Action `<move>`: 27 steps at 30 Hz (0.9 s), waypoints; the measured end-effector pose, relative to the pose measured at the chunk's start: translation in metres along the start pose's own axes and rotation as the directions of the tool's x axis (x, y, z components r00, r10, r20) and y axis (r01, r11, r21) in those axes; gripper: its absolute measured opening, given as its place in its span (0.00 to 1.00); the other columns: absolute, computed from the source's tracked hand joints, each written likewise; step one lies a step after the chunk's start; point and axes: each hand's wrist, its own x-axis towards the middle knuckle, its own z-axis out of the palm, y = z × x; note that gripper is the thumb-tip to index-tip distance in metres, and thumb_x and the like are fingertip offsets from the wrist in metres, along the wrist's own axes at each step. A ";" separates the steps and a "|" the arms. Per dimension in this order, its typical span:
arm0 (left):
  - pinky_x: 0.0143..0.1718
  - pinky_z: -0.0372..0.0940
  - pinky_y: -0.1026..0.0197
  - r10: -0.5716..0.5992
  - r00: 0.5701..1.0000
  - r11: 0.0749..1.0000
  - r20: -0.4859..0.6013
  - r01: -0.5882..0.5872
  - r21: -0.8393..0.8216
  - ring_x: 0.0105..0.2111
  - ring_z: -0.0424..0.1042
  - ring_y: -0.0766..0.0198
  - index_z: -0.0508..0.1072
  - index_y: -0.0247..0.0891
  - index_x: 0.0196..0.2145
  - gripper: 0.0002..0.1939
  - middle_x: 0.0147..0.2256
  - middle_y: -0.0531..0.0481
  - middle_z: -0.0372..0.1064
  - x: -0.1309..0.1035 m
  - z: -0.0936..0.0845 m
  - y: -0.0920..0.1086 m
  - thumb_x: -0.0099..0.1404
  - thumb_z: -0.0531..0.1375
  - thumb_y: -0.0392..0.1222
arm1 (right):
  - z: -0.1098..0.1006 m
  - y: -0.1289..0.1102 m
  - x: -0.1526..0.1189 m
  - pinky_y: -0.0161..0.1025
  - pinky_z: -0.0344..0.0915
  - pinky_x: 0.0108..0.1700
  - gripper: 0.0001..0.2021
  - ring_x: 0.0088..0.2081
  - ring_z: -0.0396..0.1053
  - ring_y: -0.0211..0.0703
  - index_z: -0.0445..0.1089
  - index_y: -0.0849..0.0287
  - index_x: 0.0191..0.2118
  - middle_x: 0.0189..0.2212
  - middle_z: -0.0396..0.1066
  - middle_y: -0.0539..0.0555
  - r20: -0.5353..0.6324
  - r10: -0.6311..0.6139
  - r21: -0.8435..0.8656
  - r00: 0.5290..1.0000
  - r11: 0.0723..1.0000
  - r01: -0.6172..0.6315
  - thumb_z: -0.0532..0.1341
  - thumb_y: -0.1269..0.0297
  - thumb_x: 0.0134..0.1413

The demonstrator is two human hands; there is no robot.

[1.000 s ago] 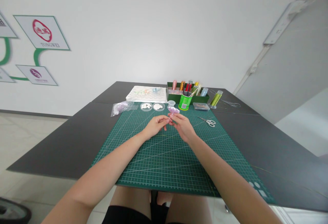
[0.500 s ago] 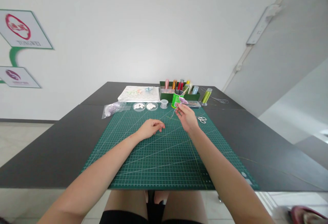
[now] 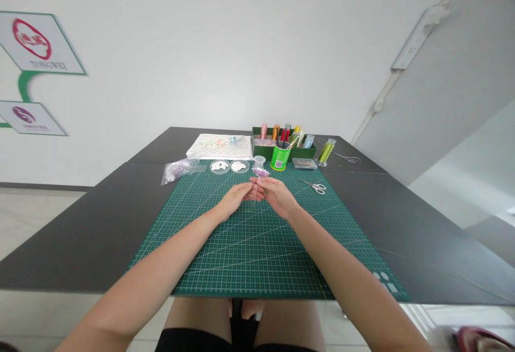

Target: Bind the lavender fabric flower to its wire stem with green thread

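Observation:
A small pale-purple artificial flower stands upright between my two hands, its thin stem hanging down in front of the fingers. My right hand pinches it just under the petals, with the other fingers curled behind the stem. My left hand meets the right one from the side, its fingertips closed at the top of the stem. Both hands are above the green cutting mat. White-handled scissors lie on the mat to the right of my right hand.
Behind the hands stand two dishes of white pieces, a clear spool, a green can of tools and a dark green box of thread spools. A plastic bag lies left, a flat case and yellow-green spool right.
My right hand has brought the flower left and down from in front of the green can. My left hand has met it, its fingers closing at the stem.

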 end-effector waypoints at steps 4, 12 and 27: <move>0.40 0.70 0.57 -0.011 0.998 0.998 0.070 0.015 -0.062 0.30 0.76 0.60 0.79 0.33 0.38 0.30 0.28 0.45 0.77 -0.003 0.006 0.002 0.67 0.58 0.66 | -0.003 -0.001 0.000 0.44 0.72 0.40 0.17 0.36 0.73 0.45 0.79 0.56 0.26 0.40 0.80 0.56 0.001 -0.023 -0.001 1.000 1.000 0.023 0.80 0.52 0.32; 0.27 0.62 0.64 -0.042 0.996 0.997 0.082 0.047 -0.059 0.18 0.64 0.69 0.73 0.36 0.35 0.22 0.19 0.58 0.64 -0.003 0.008 -0.002 0.67 0.60 0.61 | -0.010 -0.006 0.004 0.47 0.70 0.46 0.16 0.35 0.73 0.44 0.81 0.57 0.28 0.33 0.80 0.55 -0.005 -0.045 -0.031 0.999 0.999 0.045 0.80 0.56 0.31; 0.24 0.63 0.66 0.029 0.999 0.999 0.034 -0.030 0.036 0.12 0.56 0.71 0.69 0.39 0.35 0.20 0.14 0.62 0.61 -0.005 0.008 0.006 0.71 0.54 0.59 | 0.001 -0.002 -0.002 0.43 0.68 0.41 0.14 0.29 0.67 0.38 0.79 0.58 0.27 0.30 0.76 0.53 -0.048 -0.108 0.042 0.993 0.993 0.110 0.78 0.55 0.36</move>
